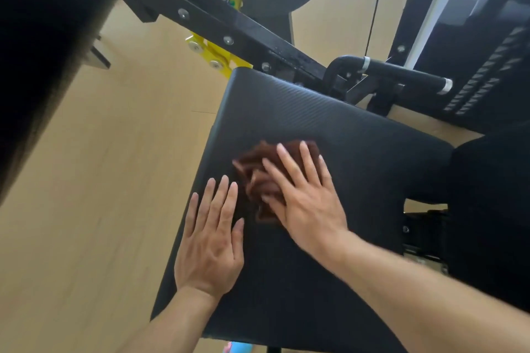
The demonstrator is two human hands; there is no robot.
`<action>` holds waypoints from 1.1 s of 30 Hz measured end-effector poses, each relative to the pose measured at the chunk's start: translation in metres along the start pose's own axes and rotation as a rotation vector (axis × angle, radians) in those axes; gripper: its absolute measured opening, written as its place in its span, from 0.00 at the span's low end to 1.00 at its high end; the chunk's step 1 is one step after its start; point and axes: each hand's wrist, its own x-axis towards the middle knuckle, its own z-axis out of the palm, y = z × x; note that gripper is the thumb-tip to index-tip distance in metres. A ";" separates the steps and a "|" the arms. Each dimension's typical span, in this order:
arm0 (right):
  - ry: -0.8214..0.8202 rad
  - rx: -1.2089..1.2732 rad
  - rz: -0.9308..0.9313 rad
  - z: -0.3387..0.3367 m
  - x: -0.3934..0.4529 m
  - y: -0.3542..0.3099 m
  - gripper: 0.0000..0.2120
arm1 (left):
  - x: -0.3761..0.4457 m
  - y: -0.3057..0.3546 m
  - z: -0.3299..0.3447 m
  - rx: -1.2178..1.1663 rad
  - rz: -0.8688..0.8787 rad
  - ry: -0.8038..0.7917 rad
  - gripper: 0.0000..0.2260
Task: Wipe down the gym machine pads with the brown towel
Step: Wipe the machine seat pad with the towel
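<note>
A black textured seat pad fills the middle of the view. On it lies a crumpled brown towel. My right hand presses flat on top of the towel, fingers spread, covering its right part. To the left of the towel, my left hand rests flat on the bare pad near its left edge, fingers apart and holding nothing.
A black machine frame beam with yellow brackets runs diagonally behind the pad. A black handle bar sticks out at the back right. Another black pad sits to the right. Light wooden floor lies to the left.
</note>
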 end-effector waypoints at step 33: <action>-0.111 0.050 -0.421 0.028 -0.116 -0.114 0.26 | -0.081 -0.048 -0.050 -0.645 -0.326 0.175 0.29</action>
